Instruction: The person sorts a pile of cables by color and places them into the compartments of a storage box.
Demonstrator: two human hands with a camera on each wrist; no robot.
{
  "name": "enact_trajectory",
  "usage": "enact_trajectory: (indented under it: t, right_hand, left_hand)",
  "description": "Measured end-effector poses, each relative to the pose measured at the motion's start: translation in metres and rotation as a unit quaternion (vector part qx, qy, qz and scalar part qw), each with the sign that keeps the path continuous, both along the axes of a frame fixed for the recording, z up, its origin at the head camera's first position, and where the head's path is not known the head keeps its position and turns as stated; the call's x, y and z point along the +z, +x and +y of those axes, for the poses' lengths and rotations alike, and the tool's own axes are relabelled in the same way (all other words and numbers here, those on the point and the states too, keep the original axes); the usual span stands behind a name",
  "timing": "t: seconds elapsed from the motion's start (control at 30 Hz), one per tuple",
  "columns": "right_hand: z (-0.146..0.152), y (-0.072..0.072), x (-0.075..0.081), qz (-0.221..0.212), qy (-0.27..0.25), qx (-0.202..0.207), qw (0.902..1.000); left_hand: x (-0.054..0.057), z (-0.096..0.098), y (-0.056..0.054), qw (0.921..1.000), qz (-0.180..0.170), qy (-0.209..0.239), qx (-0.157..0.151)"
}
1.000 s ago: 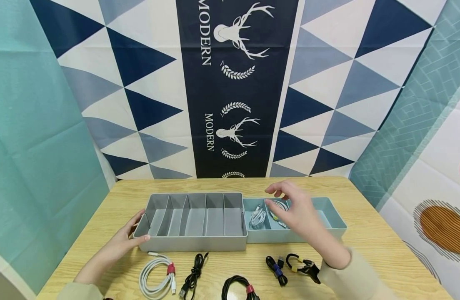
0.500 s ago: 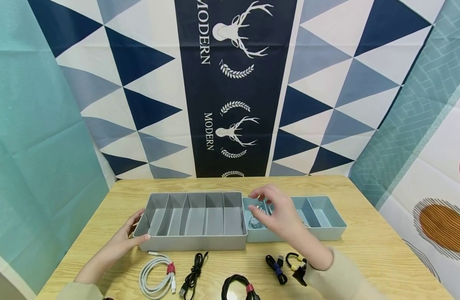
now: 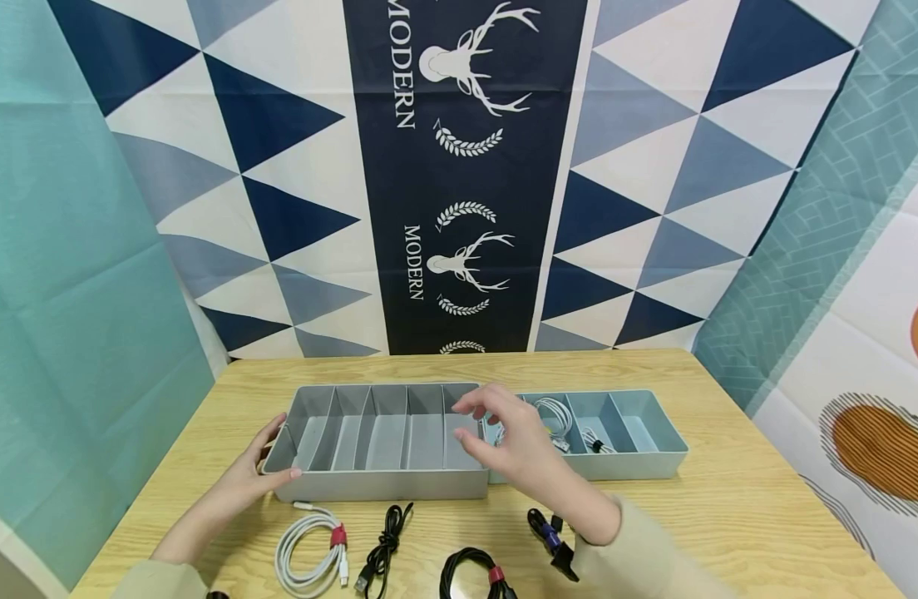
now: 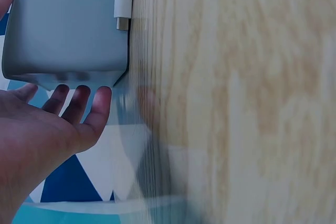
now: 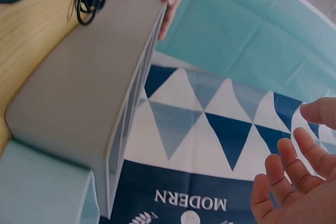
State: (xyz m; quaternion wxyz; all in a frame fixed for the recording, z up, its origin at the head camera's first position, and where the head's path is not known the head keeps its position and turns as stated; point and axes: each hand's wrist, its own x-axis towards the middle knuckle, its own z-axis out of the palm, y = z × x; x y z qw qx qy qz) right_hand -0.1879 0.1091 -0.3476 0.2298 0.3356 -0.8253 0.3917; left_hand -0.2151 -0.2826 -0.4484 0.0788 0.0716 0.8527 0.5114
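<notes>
My left hand (image 3: 245, 474) holds the left end of a grey divided box (image 3: 384, 486). Its thumb lies on the front corner, and in the left wrist view its fingertips touch the end wall. The box compartments I can see into hold nothing. Above the box's right end hovers my right hand (image 3: 520, 437), thumb and loosely bent fingers apart, with nothing between them. A light blue divided box (image 3: 631, 467) butts against the grey one. It contains a coiled white cable (image 3: 566, 409) and a smaller white cable (image 3: 597, 447) with a black tie; my right hand partly covers its left compartment.
Along the table's front lie a white cable (image 3: 283, 553) with a red strap, a black USB cable (image 3: 389, 541), a black coiled cable (image 3: 450, 570) with a red strap, and a black cable (image 3: 552, 541) with a blue-purple strap. The right sleeve (image 3: 616, 553) hides something dark beside it.
My right hand has moved left, from above the light blue box to above the grey box's right end, holding nothing throughout. My left hand stays on the grey box.
</notes>
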Motion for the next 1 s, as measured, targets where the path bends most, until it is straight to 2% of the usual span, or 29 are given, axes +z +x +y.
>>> enact_trajectory:
  t: [0.33,0.57,1.0]
  right_hand:
    - [-0.023,0.007,-0.011,-0.042,-0.001,0.028,0.9987]
    - [-0.035,0.009,-0.020,-0.043,-0.004,0.045,0.9981]
    - [-0.057,0.014,-0.038,-0.093,0.030,0.078,0.9922]
  left_hand:
    - [-0.001,0.000,-0.002,1.0000,-0.001,0.000,0.000]
    - [-0.002,0.001,0.000,1.0000,-0.002,0.004,0.001]
    - [-0.004,-0.001,-0.001,0.9999,0.010,0.001,-0.004]
